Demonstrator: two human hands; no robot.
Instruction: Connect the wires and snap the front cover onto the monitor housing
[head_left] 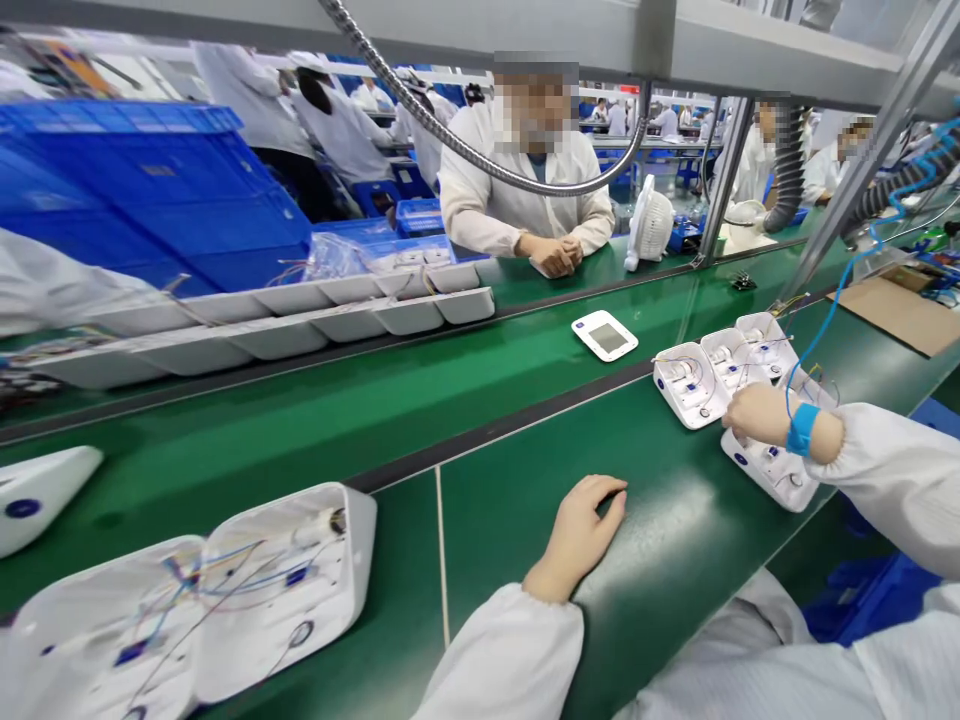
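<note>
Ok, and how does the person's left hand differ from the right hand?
The left hand lies loosely open on the green worktop; the right hand is curled at the open white housings. The left hand shows no strap, while the right hand has a blue wrist strap. Both come out of white sleeves.

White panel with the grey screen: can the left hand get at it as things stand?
Probably yes, with some stretch: the left hand rests on the green worktop, and only a dark strip crosses between it and the white panel.
</note>
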